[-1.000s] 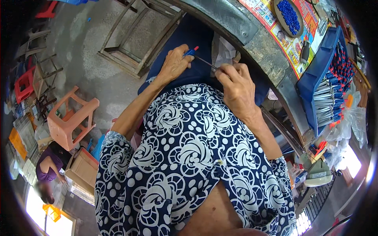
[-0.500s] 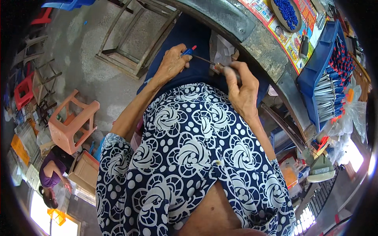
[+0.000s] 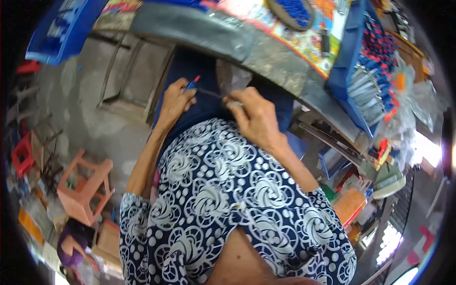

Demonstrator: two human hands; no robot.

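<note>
My left hand [image 3: 174, 105] is closed around a small blue piece with a red tip [image 3: 192, 84], held above my dark-trousered lap. A thin metal shaft [image 3: 208, 91] spans the gap between my hands. At its other end my right hand [image 3: 259, 118] is closed, thumb and fingers pinched together near a small brownish part. Its fingers hide most of what it grips, and blur hides where the shaft meets the blue piece.
Beyond my lap curves a worn workbench [image 3: 280, 61] with a dish [image 3: 280, 16] of blue bits and a dark-handled tool [image 3: 325, 42]. A blue tray [image 3: 338, 78] of metal-shafted pieces sits right. A wooden frame [image 3: 126, 111], pink stool [image 3: 78, 190] and another person [image 3: 71, 249] are left.
My view has swung, so the bench and blue tray appear lower and further left, and a blue bin enters at upper left. Both hands keep their hold.
</note>
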